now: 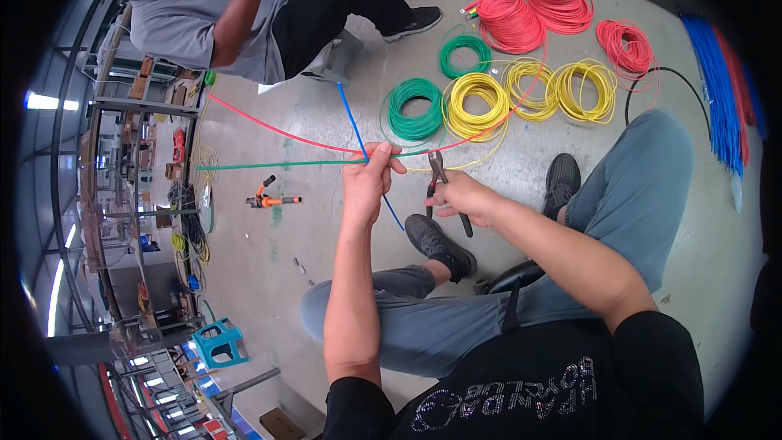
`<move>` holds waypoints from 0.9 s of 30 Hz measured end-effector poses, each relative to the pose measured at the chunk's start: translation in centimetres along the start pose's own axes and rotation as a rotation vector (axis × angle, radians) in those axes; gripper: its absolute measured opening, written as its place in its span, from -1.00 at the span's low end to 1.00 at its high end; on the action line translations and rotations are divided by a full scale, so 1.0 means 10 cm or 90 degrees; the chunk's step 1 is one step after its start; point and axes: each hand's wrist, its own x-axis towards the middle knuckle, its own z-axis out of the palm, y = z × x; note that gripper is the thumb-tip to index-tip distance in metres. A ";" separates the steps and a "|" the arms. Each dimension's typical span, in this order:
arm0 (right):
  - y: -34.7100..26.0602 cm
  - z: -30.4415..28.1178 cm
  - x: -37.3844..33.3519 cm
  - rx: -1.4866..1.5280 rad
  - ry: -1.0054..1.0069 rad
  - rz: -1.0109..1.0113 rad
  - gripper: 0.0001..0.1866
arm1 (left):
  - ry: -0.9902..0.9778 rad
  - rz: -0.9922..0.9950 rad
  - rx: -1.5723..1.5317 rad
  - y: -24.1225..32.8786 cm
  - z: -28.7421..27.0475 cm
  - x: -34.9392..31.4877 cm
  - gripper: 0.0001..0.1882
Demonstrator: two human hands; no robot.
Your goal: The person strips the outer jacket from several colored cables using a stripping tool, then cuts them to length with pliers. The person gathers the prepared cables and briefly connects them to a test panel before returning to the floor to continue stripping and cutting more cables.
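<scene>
My left hand (366, 187) is closed around several thin wires at mid-view. A red wire (277, 132) and a green wire (277, 165) stretch leftward from it, while a blue wire (351, 114) crosses them at a slant and sticks out above and below the fist. To the right, the red wire curves up toward the coils. My right hand (471, 198) grips pliers (439, 166) by their dark handles, which are spread apart. The plier jaws sit beside the red and green wires, just right of my left fingers; whether they touch a wire, I cannot tell.
Green coils (415, 108), yellow coils (476, 106) and red coils (509, 23) lie on the floor ahead. Blue wire bundles (713, 90) are at the far right. A seated person (228, 24) is at upper left. An orange-black tool (274, 200) and teal stool (218, 344) stand left.
</scene>
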 end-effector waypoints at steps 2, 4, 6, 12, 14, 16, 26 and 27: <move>-0.08 -0.03 0.01 0.010 -0.010 0.012 -0.69 | -0.003 -0.002 0.014 -0.01 0.00 0.00 -0.75; -0.13 -0.06 0.01 0.017 -0.024 0.026 -0.72 | -0.012 -0.009 0.025 -0.01 0.00 -0.01 -0.75; -0.19 -0.08 -0.01 0.019 -0.047 0.043 -0.74 | -0.017 -0.010 0.044 0.00 0.01 -0.03 -0.76; -0.17 -0.09 0.02 0.041 -0.075 0.050 -0.52 | -0.019 -0.001 0.105 -0.02 0.05 -0.03 -0.76; -0.16 -0.09 0.02 0.053 -0.072 0.048 -0.49 | -0.025 0.002 0.113 -0.03 0.05 -0.02 -0.75; -0.14 -0.08 0.02 0.062 -0.067 0.043 -0.46 | -0.023 -0.002 0.125 -0.02 0.05 -0.04 -0.76; -0.03 0.04 0.06 -0.034 0.017 -0.005 -0.41 | -0.015 0.028 0.178 -0.06 0.06 -0.04 -0.76; -0.03 0.05 0.06 -0.040 0.018 -0.007 -0.40 | -0.014 0.028 0.175 -0.07 0.06 -0.04 -0.76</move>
